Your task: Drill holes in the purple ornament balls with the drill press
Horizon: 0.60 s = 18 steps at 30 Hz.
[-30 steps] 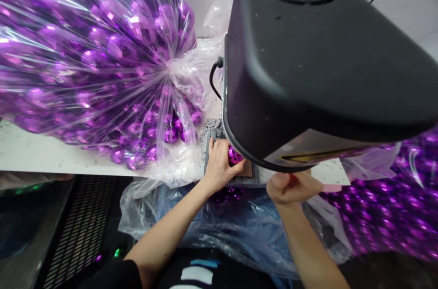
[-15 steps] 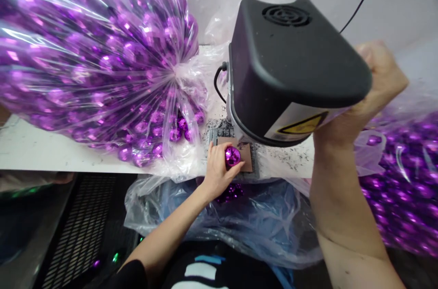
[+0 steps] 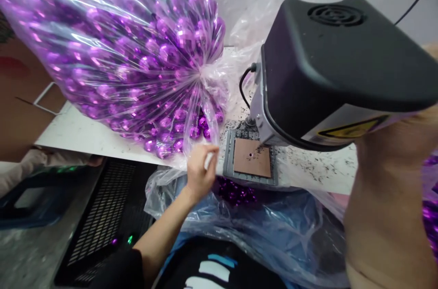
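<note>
1. A large clear plastic bag [image 3: 112, 29], gathered at its neck, lies on the white tabletop [image 3: 85, 126] and is packed with shiny purple faceted balls [image 3: 170, 53].
2. Below the table's front edge, a second bag, of crumpled clear film [image 3: 284, 229], spreads near the person's lap; glittering purple pieces [image 3: 236, 191] show at its upper part.
3. A black slotted plastic crate [image 3: 106, 202] stands low at left, with a small green piece [image 3: 130, 239] and a small purple one [image 3: 114, 241] showing there.
4. More glossy purple items [image 3: 430, 223] fill the right edge; what holds them is unclear.
5. The left hand [image 3: 199, 172] is just left of the brown square plate [image 3: 246, 167], fingers curled, thumb and forefinger bent round a narrow gap; whether the palm holds anything cannot be told.
6. That plate, with a small central hole, rests on a grey grooved base [image 3: 229, 161].
7. The right hand [image 3: 415, 127] is largely hidden behind the black machine housing [image 3: 345, 65]; its opening and grip cannot be told.
</note>
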Available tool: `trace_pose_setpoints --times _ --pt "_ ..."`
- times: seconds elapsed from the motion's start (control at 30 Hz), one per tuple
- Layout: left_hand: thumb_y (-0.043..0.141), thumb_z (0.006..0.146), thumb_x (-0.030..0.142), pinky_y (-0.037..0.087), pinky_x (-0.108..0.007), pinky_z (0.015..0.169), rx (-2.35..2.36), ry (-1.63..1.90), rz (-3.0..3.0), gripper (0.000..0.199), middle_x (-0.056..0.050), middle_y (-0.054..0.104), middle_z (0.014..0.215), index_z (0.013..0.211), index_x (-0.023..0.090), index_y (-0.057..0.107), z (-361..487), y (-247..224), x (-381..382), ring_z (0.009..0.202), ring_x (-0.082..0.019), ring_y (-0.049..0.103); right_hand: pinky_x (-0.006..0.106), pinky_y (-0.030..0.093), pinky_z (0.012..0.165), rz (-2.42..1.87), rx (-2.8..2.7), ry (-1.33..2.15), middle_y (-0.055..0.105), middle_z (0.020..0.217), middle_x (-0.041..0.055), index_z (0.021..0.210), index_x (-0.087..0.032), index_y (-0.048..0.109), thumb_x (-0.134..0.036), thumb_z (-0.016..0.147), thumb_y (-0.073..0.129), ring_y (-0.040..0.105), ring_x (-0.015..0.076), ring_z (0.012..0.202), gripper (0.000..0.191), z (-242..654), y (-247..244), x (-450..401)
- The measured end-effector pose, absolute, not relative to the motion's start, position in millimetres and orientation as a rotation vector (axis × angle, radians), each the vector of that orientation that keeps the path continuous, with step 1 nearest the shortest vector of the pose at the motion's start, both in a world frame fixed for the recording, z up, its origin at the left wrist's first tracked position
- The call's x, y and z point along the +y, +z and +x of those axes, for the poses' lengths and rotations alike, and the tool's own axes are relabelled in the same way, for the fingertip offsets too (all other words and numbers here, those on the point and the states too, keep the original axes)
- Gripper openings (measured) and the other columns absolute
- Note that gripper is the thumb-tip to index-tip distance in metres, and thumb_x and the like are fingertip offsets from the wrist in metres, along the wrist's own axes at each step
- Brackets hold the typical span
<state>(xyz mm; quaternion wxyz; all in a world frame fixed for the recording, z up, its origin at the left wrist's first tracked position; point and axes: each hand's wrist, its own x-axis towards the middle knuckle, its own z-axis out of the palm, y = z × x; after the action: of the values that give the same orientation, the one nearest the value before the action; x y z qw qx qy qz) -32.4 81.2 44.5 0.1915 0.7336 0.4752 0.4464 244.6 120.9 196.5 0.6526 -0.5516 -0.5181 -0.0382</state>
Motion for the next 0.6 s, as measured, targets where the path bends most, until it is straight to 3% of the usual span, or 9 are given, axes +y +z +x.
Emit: trace_pose_setpoints --times 0.13,0.23,0.37,0.47,0.6 --pt "0.051 0.091 0.016 0.049 -0.046 0.093 1.629 0.893 2.166 0.029 -0.014 0.060 0.120 0.119 0.019 0.057 -39 29 148 0.111 -0.029 0.060 0.026 0.016 0.061 -1.215 -1.256 -0.157 0.025 0.060 -0.0023 0.060 -0.013 0.031 -0.026 0.091 0.050 0.024 0.0003 0.059 0.038 241 198 120" --pt "0.062 0.086 0.021 0.052 -0.046 0.087 1.669 0.653 2.241 0.042 -0.017 0.053 0.130 0.126 0.019 0.053 -35 17 168 0.108 -0.032 0.062 0.023 0.015 0.059 -1.218 -1.251 -0.150 0.023 0.058 -0.0030 0.060 -0.013 0.031 -0.022 0.089 0.052 0.024 -0.0007 0.058 0.037 239 199 120" --pt "0.067 0.083 0.027 0.053 -0.041 0.080 1.684 0.640 2.134 0.043 -0.014 0.051 0.123 0.123 0.021 0.053 -38 17 167 0.089 -0.026 0.066 0.020 0.015 0.057 -1.227 -1.251 -0.110 0.021 0.057 -0.0033 0.059 -0.014 0.028 -0.018 0.088 0.052 0.024 -0.0014 0.057 0.038 237 201 118" --pt "0.068 0.084 0.030 0.052 -0.039 0.083 1.569 0.637 2.163 0.040 -0.012 0.051 0.124 0.121 0.022 0.053 -47 22 164 0.095 -0.024 0.063 0.019 0.013 0.057 -1.199 -1.261 -0.109 0.018 0.058 -0.0034 0.059 -0.014 0.024 -0.017 0.087 0.052 0.023 -0.0019 0.057 0.040 236 202 118" --pt "0.068 0.085 0.043 0.050 -0.042 0.083 1.598 0.512 2.256 0.034 -0.008 0.058 0.100 0.109 0.020 0.059 -59 30 162 0.094 -0.027 0.062 0.018 0.015 0.056 -1.156 -1.264 -0.085 0.018 0.059 -0.0038 0.059 -0.015 0.021 -0.020 0.086 0.056 0.023 -0.0022 0.057 0.045 239 199 119"
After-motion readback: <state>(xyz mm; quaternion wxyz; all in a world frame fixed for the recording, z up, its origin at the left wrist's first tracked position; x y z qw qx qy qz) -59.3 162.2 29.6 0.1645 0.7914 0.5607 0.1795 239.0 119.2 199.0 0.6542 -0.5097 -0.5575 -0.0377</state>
